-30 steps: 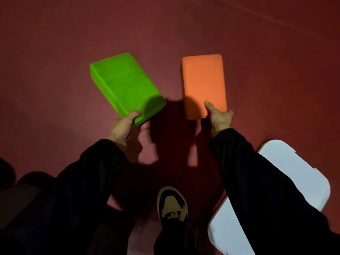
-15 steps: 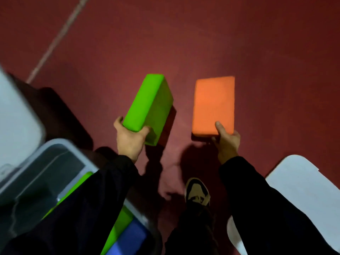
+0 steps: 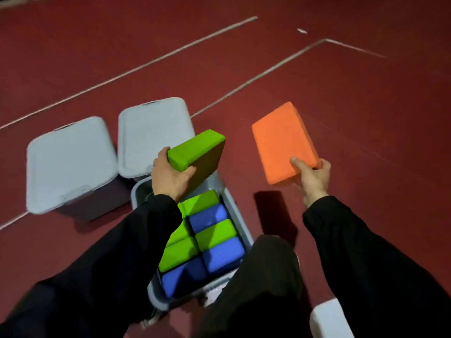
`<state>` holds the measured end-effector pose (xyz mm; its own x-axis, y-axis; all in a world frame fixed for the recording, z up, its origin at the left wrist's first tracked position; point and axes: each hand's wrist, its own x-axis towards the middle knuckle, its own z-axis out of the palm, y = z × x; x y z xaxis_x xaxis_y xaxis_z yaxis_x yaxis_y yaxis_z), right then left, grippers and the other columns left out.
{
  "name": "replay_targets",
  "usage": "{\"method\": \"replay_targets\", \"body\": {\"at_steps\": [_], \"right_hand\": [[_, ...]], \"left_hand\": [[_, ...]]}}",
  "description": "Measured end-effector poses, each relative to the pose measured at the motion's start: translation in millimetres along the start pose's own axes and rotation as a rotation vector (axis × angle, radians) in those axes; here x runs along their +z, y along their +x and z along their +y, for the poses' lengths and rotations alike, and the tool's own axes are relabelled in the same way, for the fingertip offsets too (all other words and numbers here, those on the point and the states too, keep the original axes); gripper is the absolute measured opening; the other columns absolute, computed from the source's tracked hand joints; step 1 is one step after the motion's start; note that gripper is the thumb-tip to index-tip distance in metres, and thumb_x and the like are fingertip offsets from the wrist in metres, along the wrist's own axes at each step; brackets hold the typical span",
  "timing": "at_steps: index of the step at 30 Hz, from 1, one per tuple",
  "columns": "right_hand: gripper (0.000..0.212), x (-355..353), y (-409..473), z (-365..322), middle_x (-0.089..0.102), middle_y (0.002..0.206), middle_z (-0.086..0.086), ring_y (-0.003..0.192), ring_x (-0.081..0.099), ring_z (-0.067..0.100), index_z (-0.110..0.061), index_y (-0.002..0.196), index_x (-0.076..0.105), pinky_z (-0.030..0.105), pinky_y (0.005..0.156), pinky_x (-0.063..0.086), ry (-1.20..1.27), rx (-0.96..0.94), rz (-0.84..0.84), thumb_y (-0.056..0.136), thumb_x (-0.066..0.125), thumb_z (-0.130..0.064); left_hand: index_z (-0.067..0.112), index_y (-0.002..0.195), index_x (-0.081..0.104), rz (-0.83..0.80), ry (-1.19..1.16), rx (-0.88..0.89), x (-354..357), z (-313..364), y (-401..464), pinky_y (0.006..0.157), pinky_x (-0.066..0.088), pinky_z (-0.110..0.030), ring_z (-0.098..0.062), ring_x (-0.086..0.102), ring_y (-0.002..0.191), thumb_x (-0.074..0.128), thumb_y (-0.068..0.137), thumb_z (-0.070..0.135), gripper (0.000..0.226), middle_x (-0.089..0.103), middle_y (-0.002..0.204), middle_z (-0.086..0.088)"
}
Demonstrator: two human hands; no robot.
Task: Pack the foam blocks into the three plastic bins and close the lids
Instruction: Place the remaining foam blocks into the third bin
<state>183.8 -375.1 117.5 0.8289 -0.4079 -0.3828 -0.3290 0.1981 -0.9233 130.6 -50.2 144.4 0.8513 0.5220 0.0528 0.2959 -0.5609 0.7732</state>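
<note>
My left hand [image 3: 170, 178] grips a green foam block [image 3: 197, 150] by its near end, holding it tilted over the far end of an open grey bin [image 3: 238, 217]. Several green and blue blocks [image 3: 210, 235] stand packed inside that bin. My right hand [image 3: 311, 178] holds an orange foam block [image 3: 283, 140] by its near corner, in the air to the right of the bin. Two more bins with white lids on sit behind: one at the left [image 3: 70, 162], one in the middle [image 3: 153, 132].
The floor is dark red with pale painted lines [image 3: 244, 86]. A loose white lid [image 3: 329, 318] lies at the bottom right by my leg. My dark-trousered knee [image 3: 266, 276] overlaps the open bin's near right corner.
The view has swung left: both hands carried their blocks from bare floor toward the bins. The green block now hangs over the open bin, and the two lidded bins have come into sight.
</note>
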Motion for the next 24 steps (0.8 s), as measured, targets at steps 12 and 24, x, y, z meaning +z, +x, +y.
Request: {"method": "replay_targets", "body": {"at_steps": [12,24], "right_hand": [[0.086,160.3,-123.4,10.9,0.066,0.117,0.006,0.106,0.065,0.034,-0.022,0.131,0.036,0.045,0.085,0.052,-0.720,-0.548,-0.163,0.067,0.089,-0.046],[0.089,233.9,-61.2,79.6,0.056,0.130,0.012,0.117,0.055,0.037,-0.026,0.144,0.034,0.049,0.090,0.049,-1.168,-0.815,-0.280,0.071,0.085,-0.035]], "left_hand": [[0.021,0.134,0.044,0.047,0.260,0.022,-112.8,-137.9,5.6,0.093,0.050,-0.050,-0.033,0.052,0.120,0.076,0.070,0.045,0.076,0.055,0.128,-0.010],[0.017,0.147,0.038,-0.128,0.741,0.413,-15.6,-190.2,104.3,0.089,0.040,-0.048,-0.032,0.052,0.117,0.061,0.068,0.065,0.095,0.058,0.131,-0.008]]}}
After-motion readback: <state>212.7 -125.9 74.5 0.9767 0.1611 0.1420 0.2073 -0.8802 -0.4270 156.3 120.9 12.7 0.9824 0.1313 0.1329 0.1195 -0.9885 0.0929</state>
